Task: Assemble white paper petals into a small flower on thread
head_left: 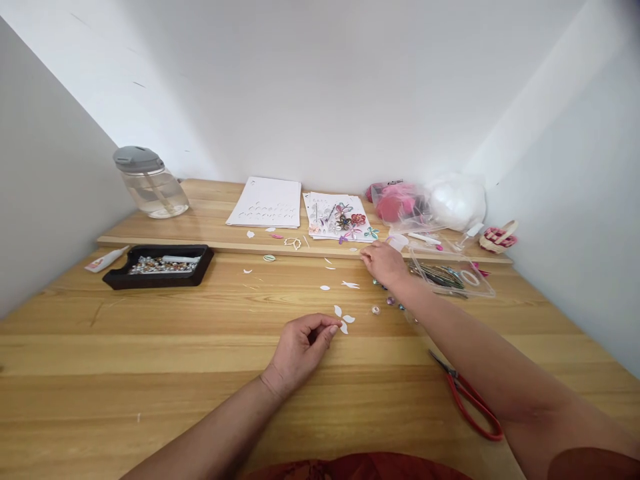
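Observation:
My left hand [305, 343] is closed, thumb and forefinger pressed together beside several white petal-shaped cutouts [349, 319] set out like a flower. Whatever lies between those fingertips is hidden. Farther off, my right hand [384, 264] is at the raised shelf's front edge, its fingers drawn together. I cannot make out what they hold, if anything. Just left of them on the shelf is a small white piece [353, 249]. Loose white cutouts [325, 288] lie on the table between the hands. Small shiny beads [390, 301] sit below the right wrist.
Red-handled scissors [473, 400] lie by my right forearm. A clear tray of thin tools [483, 287] is at right, a black tray of beads [207, 260] at left. The shelf bears a water bottle [155, 190], paper sheets [265, 200], flower ornaments [357, 219] and a small basket [497, 238].

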`<state>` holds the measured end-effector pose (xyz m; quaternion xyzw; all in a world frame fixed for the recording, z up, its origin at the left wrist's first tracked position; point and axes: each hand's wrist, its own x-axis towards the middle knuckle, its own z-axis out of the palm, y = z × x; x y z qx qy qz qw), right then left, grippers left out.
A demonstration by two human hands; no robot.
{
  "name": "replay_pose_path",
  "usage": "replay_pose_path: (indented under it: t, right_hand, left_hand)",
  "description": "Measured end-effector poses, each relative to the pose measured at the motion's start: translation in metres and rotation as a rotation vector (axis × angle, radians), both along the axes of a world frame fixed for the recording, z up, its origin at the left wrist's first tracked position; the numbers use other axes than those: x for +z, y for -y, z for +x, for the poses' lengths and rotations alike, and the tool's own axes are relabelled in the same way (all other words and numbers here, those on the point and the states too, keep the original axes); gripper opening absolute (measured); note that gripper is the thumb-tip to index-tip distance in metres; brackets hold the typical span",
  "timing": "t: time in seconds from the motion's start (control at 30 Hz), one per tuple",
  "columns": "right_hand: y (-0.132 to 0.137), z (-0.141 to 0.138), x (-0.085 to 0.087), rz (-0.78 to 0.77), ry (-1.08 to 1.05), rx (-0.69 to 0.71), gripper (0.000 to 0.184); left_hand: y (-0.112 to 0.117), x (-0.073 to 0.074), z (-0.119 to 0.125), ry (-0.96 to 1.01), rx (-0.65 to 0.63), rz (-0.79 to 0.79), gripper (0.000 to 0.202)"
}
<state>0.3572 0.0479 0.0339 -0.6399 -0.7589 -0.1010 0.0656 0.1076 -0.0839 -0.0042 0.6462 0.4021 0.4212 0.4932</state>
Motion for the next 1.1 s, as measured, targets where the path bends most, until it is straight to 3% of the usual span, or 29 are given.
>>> replay_pose_path:
  t: [0.37, 0.8, 1.1]
  right_hand:
    - [-0.005, -0.002, -0.004, 0.011, -0.098, 0.000, 0.020]
    - [-0.020, -0.002, -0.007, -0.015, -0.265, -0.098, 0.013]
    - [-0.016, -0.012, -0.005, -0.009, -0.177, 0.033, 0.028]
  left_hand:
    - [0.000, 0.000, -0.002, 0.006, -0.014, -0.013, 0.026]
    - [-0.001, -0.001, -0.001, 0.022, -0.025, -0.031, 0.024]
    - [-0.002, 0.000, -0.001, 0.037, -0.027, -0.038, 0.023]
